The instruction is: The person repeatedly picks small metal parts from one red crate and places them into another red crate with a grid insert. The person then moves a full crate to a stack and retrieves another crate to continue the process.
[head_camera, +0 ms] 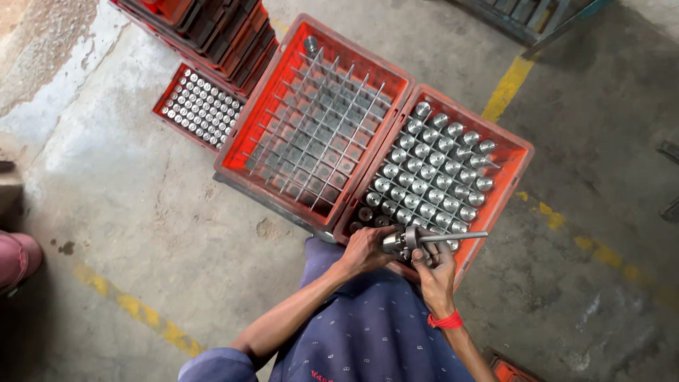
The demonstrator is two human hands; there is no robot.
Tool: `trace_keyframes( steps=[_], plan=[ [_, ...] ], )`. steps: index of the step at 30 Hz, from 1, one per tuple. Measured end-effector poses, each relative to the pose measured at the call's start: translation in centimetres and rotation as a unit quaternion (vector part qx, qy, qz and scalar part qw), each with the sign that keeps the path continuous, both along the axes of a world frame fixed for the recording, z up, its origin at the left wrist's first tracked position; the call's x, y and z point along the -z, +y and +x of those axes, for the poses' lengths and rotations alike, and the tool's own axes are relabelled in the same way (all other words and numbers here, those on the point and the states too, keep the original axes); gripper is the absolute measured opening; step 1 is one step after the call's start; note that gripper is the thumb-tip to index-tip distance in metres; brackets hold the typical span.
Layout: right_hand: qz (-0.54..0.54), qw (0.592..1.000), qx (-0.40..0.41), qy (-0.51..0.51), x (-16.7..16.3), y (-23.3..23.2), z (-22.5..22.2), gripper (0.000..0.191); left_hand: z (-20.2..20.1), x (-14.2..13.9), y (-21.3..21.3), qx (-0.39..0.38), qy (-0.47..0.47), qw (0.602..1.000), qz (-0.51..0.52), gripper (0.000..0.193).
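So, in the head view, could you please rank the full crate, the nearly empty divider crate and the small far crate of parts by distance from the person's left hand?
1. Full crate, directly beyond the left hand.
2. Nearly empty divider crate, middle, adjoining it.
3. Small far crate, upper left, beside the stacked crates.

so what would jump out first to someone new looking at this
Two red crates side by side on the concrete floor: the right crate packed with shiny metal cylinders, the left crate nearly empty, only its grid of dividers. At the near edge, the left hand and right hand hold a metal part with a long rod.
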State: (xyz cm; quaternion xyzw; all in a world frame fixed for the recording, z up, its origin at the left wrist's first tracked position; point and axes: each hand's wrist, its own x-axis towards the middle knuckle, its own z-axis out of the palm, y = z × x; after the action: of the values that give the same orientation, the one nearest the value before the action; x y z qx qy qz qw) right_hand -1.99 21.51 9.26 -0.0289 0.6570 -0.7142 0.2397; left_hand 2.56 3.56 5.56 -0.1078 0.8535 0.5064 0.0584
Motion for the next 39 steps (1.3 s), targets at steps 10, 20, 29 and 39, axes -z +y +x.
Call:
trace_keyframes(
  steps=[10,20,29,39],
  plan=[
    [-0.006,1.000,-0.002,-0.023,5.1,5.0,0.8,0.048,0.2,1.9,0.6,0.130,0.002,0.991,0.035,0.066],
    [-0.108,0.959,0.262,0.009,10.0,12.4,-1.1,0.028,-18.1,7.5,2.8,0.165,0.141,0.963,-0.159,0.064],
    [-0.050,0.958,0.275,-0.058,9.3,10.6,0.5,0.028,-24.9,7.6,8.3,0.145,0.300,0.928,-0.164,0.069],
    [-0.030,0.954,0.274,-0.121,10.1,10.9,2.4,0.034,-21.8,3.3,-15.2,-0.069,0.245,0.940,-0.226,0.071]
  ],
)
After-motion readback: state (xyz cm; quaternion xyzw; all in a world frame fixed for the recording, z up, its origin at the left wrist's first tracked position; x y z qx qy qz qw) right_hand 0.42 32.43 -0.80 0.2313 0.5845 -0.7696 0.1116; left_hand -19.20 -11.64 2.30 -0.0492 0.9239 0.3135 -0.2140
